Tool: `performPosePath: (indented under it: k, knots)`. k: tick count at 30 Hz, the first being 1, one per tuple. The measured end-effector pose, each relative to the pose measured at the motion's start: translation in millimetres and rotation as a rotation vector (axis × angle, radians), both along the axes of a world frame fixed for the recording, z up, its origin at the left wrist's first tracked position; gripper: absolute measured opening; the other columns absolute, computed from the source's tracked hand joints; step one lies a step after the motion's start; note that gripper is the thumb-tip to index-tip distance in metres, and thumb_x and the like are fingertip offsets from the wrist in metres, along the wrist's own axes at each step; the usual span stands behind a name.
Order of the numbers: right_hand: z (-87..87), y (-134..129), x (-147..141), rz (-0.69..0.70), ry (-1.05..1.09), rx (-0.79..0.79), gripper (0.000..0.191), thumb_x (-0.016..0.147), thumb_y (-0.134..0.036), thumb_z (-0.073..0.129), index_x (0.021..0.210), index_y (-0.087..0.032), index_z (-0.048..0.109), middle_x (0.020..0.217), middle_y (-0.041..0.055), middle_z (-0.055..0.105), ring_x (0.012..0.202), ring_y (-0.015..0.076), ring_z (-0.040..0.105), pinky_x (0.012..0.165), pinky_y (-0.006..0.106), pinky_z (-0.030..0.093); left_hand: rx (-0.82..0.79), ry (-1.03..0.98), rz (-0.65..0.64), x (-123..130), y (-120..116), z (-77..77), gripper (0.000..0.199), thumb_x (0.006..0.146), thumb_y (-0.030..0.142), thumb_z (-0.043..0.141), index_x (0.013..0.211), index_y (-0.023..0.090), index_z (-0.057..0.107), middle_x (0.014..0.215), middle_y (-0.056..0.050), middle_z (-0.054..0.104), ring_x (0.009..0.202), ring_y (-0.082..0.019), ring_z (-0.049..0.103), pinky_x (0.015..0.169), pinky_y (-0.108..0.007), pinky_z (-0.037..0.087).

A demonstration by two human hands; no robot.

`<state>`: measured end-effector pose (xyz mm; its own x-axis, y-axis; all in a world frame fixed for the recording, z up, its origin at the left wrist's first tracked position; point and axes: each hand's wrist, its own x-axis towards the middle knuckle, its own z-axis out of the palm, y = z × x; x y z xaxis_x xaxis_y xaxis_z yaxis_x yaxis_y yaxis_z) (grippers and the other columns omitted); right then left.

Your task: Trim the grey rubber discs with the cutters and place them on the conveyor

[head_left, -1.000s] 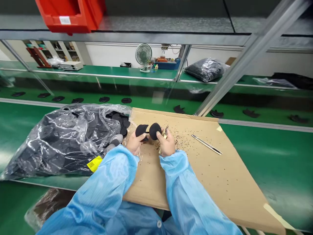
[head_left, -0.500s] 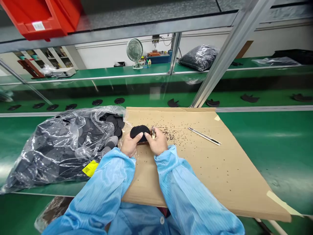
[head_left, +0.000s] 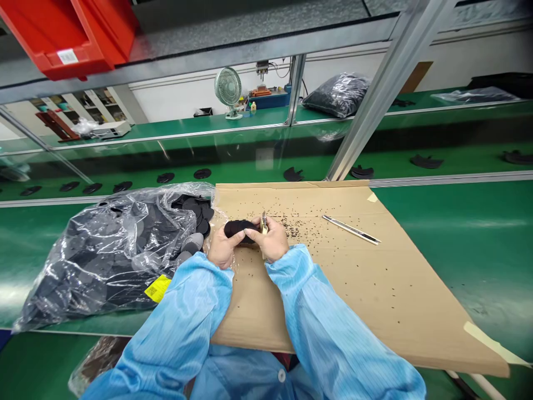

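Between my hands is a stack of thin black round pads [head_left: 239, 227], held over the cardboard and seen partly edge-on. My left hand [head_left: 221, 248] grips its left side, thumb on the near face. On the right side, my right hand [head_left: 272, 240] presses it with the thumb and also keeps a small cutter-like tool [head_left: 264, 223] with pale handles and a metal tip in its fingers. Fingers behind the stack are hidden. Left of my hands lies a clear plastic bag [head_left: 112, 250] with many dark round pads [head_left: 192, 209] spilling at its mouth.
Small black bits [head_left: 291, 226] are scattered over the cardboard sheet [head_left: 333, 300]. A slim utility knife [head_left: 352, 229] lies on its right part. Behind, a green conveyor belt [head_left: 245, 172] carries black pieces. A metal post [head_left: 370, 105] rises at the back, and a red bin [head_left: 95, 50] hangs upper left.
The pad stack has tipped, so its face shows less and its edge more. Both hands keep hold. The camera view has shifted slightly.
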<state>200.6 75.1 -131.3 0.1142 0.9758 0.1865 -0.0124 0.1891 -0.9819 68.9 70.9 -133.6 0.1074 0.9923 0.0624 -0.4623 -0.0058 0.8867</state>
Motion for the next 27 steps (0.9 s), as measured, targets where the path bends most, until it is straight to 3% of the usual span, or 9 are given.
performPosePath:
  k: [5,7,10,14,21,27]
  knots:
    - [3.1,-3,-3,-0.031,-0.082,0.03,0.028,0.065,-0.04,0.072,0.077,-0.018,0.061,0.07,-0.0008,0.062,0.063,0.014,0.055,0.063,0.027,0.046,-0.044,-0.069,-0.049,-3,3,-1.2,0.038,0.063,0.026,0.082,0.095,0.014,0.067,0.094,-0.008,0.069,0.091,-0.02,0.063,0.083,-0.033,0.05]
    - [3.4,-6,-5,0.039,-0.088,0.071,0.028,0.072,-0.042,0.067,0.085,-0.017,0.063,0.076,0.0014,0.066,0.069,0.0156,0.059,0.068,0.029,0.048,-0.151,-0.128,-0.069,-7,7,-2.2,0.036,0.067,0.025,0.079,0.098,0.015,0.066,0.09,-0.006,0.068,0.08,-0.016,0.062,0.069,-0.026,0.05]
    - [4.3,-12,-7,0.12,-0.119,0.147,0.025,0.078,-0.037,0.061,0.094,-0.018,0.064,0.088,0.0045,0.069,0.081,0.0178,0.064,0.078,0.032,0.05,-0.335,-0.209,-0.044,-13,12,-2.4,0.023,0.07,0.022,0.076,0.088,0.015,0.065,0.075,-0.002,0.062,0.057,-0.007,0.051,0.046,-0.017,0.039]
    - [7.4,-17,-10,0.054,-0.303,0.29,0.015,0.083,-0.029,0.056,0.091,-0.02,0.064,0.092,0.0057,0.068,0.086,0.0192,0.064,0.082,0.033,0.05,-0.449,-0.255,-0.075,-14,12,1.0,0.014,0.072,0.019,0.074,0.08,0.013,0.063,0.067,-0.001,0.056,0.049,-0.004,0.044,0.038,-0.013,0.033]
    - [6.5,-17,-8,0.025,-0.454,0.443,0.016,0.089,-0.027,0.049,0.094,-0.021,0.062,0.092,0.0069,0.066,0.089,0.0193,0.062,0.082,0.033,0.05,-0.411,-0.249,-0.145,-12,9,-2.4,0.026,0.071,0.03,0.077,0.081,0.012,0.062,0.064,0.001,0.052,0.05,-0.004,0.045,0.038,-0.011,0.035]
    - [-1.6,-14,-13,-0.009,-0.566,0.502,0.02,0.087,-0.021,0.043,0.097,-0.02,0.061,0.097,0.0097,0.065,0.095,0.0215,0.059,0.086,0.036,0.048,-0.323,-0.208,-0.115,-9,8,-6.6,0.037,0.064,0.038,0.081,0.079,0.013,0.06,0.064,0.003,0.052,0.049,-0.003,0.044,0.039,-0.011,0.034]
